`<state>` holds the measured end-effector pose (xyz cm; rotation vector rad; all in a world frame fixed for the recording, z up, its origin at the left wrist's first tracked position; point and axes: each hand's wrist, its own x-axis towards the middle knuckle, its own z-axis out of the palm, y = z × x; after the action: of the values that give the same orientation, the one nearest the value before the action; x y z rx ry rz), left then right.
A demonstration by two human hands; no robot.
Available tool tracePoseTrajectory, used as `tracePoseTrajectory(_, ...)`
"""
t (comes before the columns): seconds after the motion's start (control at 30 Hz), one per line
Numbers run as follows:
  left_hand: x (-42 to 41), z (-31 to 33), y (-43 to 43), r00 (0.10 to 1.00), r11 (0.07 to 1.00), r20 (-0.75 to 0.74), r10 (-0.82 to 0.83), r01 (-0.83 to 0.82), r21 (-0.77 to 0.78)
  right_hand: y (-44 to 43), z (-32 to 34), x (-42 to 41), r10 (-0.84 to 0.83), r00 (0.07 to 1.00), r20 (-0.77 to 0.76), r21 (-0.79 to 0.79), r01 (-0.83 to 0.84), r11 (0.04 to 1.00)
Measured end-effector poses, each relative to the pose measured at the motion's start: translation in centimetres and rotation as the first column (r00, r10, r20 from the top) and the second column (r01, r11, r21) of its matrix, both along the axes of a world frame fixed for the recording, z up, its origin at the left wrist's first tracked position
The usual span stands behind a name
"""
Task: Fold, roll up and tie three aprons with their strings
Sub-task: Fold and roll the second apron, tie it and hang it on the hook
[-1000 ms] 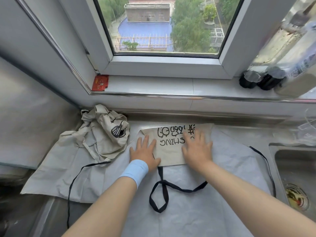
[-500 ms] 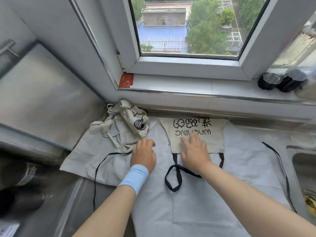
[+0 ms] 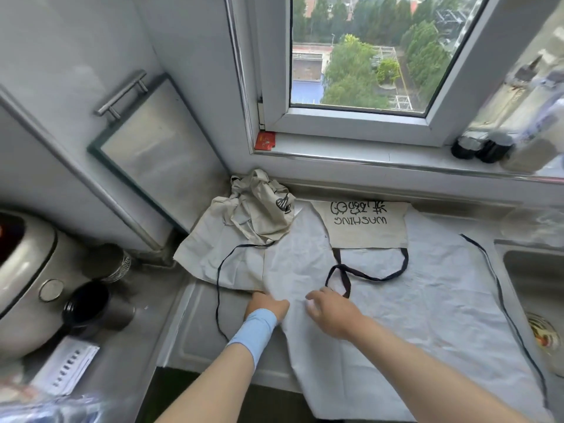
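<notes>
White cloth covers most of the steel table (image 3: 195,331). I count three aprons: a white apron (image 3: 427,315) spread flat with its printed bib (image 3: 366,230) folded down, a beige apron (image 3: 207,257) partly under its left side, and a crumpled apron (image 3: 259,209) on top of that one by the wall. Three black strings show: the neck loop (image 3: 378,278) and two ties (image 3: 218,288) (image 3: 500,294).

The left hand (image 3: 265,303) is at the white apron's left edge with its fingers under the cloth, so its grip cannot be told. The right hand (image 3: 332,312) hovers over the apron, loosely curled and holding nothing.

Half a second ago both hands were beside the bib. Now they have drawn back toward the near edge, and the bib lies as before.
</notes>
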<state>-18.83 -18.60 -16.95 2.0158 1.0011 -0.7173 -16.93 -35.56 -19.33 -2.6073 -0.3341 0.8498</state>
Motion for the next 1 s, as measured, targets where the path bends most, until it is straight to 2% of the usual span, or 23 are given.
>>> tracePoseTrajectory(0.07, -0.5, 0.1, 0.2, 0.992, 0.974, 0.069, 0.104, -0.088, -0.21, 0.4, 0.8, -1.3, -0.113, 0.993, -0.027, 0.052, 0.114, 0.992)
tracePoseTrajectory(0.13, -0.9, 1.4, -0.1, 0.976, 0.878, 0.096, 0.195, -0.13, -0.461, 1.1, 1.8, -2.4, -0.176, 0.983, -0.046, 0.089, 0.179, 0.98)
tracePoseTrajectory(0.23, -1.2, 3.1, -0.4, 0.965, 0.769, 0.091, 0.245, -0.136, -0.625, 2.2, 2.5, -3.4, -0.243, 0.97, -0.021, 0.094, 0.243, 0.965)
tracePoseTrajectory(0.27, -1.2, 3.1, -0.6, 0.974, 0.77, 0.102, 0.204, -0.095, -0.63, 2.4, 2.8, -3.6, -0.267, 0.964, -0.018, 0.108, 0.267, 0.958)
tracePoseTrajectory(0.3, -1.3, 3.1, -0.6, 0.986, 0.803, 0.139, 0.095, 0.007, -0.596, 2.5, 3.0, -3.8, -0.293, 0.956, -0.022, 0.127, 0.294, 0.947)
tracePoseTrajectory(0.37, -1.4, 2.7, -0.9, 0.942, 0.884, 0.269, -0.201, 0.292, -0.364, 2.3, 3.6, -3.8, -0.335, 0.941, -0.046, 0.176, 0.338, 0.925)
tracePoseTrajectory(0.4, -1.4, 2.4, -0.8, 0.912, 0.911, 0.321, -0.254, 0.337, -0.236, 2.0, 4.0, -3.9, -0.351, 0.935, -0.052, 0.188, 0.354, 0.916)
tracePoseTrajectory(0.47, -1.7, 2.3, -0.3, 0.889, 0.932, 0.379, -0.256, 0.331, -0.147, 1.1, 4.8, -4.0, -0.373, 0.926, -0.061, 0.194, 0.378, 0.905)
tracePoseTrajectory(0.57, -2.3, 2.6, 0.3, 0.91, 0.924, 0.331, -0.249, 0.325, -0.201, -0.2, 5.3, -4.1, -0.393, 0.911, -0.127, 0.192, 0.412, 0.891)
tracePoseTrajectory(0.6, -2.3, 2.2, 0.5, 0.919, 0.921, 0.329, -0.218, 0.305, -0.241, -0.6, 5.5, -4.2, -0.381, 0.919, -0.105, 0.156, 0.394, 0.906)
tracePoseTrajectory(0.7, -2.7, 1.6, 1.4, 0.959, 0.909, 0.259, -0.119, 0.209, -0.36, -2.0, 5.1, -4.6, -0.348, 0.936, -0.052, -0.072, 0.344, 0.936)
tracePoseTrajectory(0.77, -3.3, 2.0, 1.6, 0.966, 0.888, 0.201, -0.16, 0.23, -0.399, -2.4, 4.2, -5.3, -0.23, 0.963, -0.137, -0.205, 0.2, 0.958)
tracePoseTrajectory(0.83, -3.5, 2.4, 1.5, 0.963, 0.852, 0.163, -0.215, 0.267, -0.451, -2.4, 3.8, -5.9, -0.094, 0.978, -0.185, -0.24, 0.048, 0.969)
tracePoseTrajectory(0.9, -3.2, 2.7, 0.5, 0.964, 0.832, 0.185, -0.192, 0.26, -0.49, -3.1, 3.9, -6.0, -0.095, 0.976, -0.198, -0.179, 0.06, 0.982)
tracePoseTrajectory(1.0, -2.2, 3.9, -2.7, 0.952, 0.823, 0.253, -0.172, 0.28, -0.495, -5.4, 4.5, -4.4, -0.208, 0.961, -0.182, -0.001, 0.212, 0.977)
